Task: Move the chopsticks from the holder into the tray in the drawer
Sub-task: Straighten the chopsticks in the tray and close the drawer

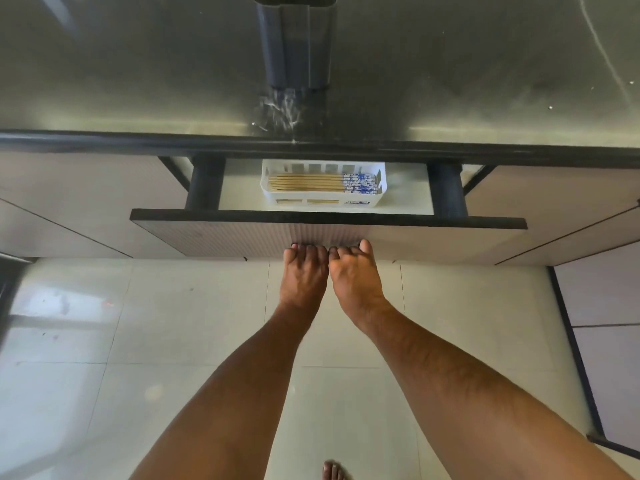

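Note:
Several wooden chopsticks (311, 183) with blue-and-white patterned ends lie flat in a white slotted tray (381, 188). The tray sits inside the partly open drawer (207, 232) under the counter edge. A dark grey holder (296, 46) stands on the counter above the drawer; I cannot see its inside. My left hand (303, 271) and my right hand (355, 275) are side by side, their fingertips resting against the middle of the drawer's front panel. Neither hand holds anything.
The grey countertop (138, 81) has scratch marks just in front of the holder. Closed pale cabinet fronts (69, 202) flank the drawer on both sides. Below is a light tiled floor (104, 341), and my bare foot (334, 471) shows at the bottom edge.

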Available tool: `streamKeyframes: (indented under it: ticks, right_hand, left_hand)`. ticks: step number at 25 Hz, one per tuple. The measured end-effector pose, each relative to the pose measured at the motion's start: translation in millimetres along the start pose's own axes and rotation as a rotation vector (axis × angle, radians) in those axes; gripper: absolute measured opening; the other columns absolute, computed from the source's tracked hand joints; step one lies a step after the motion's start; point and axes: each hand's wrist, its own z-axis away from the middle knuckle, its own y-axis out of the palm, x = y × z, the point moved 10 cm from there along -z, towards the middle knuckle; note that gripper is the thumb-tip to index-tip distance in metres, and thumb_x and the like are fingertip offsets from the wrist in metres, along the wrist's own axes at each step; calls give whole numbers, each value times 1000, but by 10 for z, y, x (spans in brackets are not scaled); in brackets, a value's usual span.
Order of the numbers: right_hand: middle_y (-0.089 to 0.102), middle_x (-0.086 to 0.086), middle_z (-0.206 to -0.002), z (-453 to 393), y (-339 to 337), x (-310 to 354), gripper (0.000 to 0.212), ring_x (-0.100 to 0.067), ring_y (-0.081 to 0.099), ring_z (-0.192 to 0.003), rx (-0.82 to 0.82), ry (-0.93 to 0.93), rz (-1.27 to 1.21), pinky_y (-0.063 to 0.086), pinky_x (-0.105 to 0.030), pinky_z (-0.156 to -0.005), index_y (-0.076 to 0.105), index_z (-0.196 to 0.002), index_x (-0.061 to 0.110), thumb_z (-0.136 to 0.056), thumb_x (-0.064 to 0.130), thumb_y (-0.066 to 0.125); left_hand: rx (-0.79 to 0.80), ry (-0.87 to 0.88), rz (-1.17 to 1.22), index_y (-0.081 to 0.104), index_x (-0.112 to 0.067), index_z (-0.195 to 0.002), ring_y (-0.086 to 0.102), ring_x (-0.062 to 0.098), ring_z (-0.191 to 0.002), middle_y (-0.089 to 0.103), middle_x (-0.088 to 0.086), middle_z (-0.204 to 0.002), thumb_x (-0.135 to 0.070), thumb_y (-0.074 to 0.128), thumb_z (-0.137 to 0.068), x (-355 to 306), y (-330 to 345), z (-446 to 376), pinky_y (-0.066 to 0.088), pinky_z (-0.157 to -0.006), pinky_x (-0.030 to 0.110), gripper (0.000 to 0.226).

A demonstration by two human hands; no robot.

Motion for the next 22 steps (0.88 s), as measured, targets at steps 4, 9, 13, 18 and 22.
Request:
streamKeyframes:
  ticks: [4,9,13,18,22]
  right_hand:
    - [75,-11,-110,-446,-51,-149,47,-31,69,-106,-28,0,11,33,-45,-118,65,-123,8,-81,22,84]
    - [71,-10,-120,-881,-91,-279,62,-32,64,-119,4,4,60,27,-46,-121,59,-132,11,-80,31,85]
    - [63,-11,-134,-1114,-48,-355,75,-33,57,-129,69,-34,152,25,-48,-122,50,-141,12,-79,34,86]
    - [66,-11,-135,-1328,-158,-383,63,-33,55,-133,47,-31,218,28,-47,-121,54,-138,12,-84,27,83]
    - [66,-10,-136,-1356,-127,-400,62,-33,53,-136,52,-35,230,26,-47,-122,55,-138,12,-84,27,82]
  left_hand:
    - [-30,-25,-6,51,-10,-133,60,31,-113,64,9,-117,-11,67,-89,144,-17,-445,40,-107,44,46]
    - [-56,-21,2,47,-13,-141,58,29,-119,62,7,-123,-21,75,-88,262,15,-887,39,-110,42,60]
    - [-94,-21,-25,56,-14,-135,64,26,-110,68,4,-116,-25,83,-81,335,-3,-1105,46,-105,39,62]
    - [-133,-18,-35,60,-16,-133,67,22,-106,71,3,-114,-23,78,-85,364,-62,-1343,50,-99,35,52]
    - [-73,-13,-35,55,-14,-137,65,24,-109,69,5,-117,-20,74,-87,375,26,-1398,48,-100,37,53]
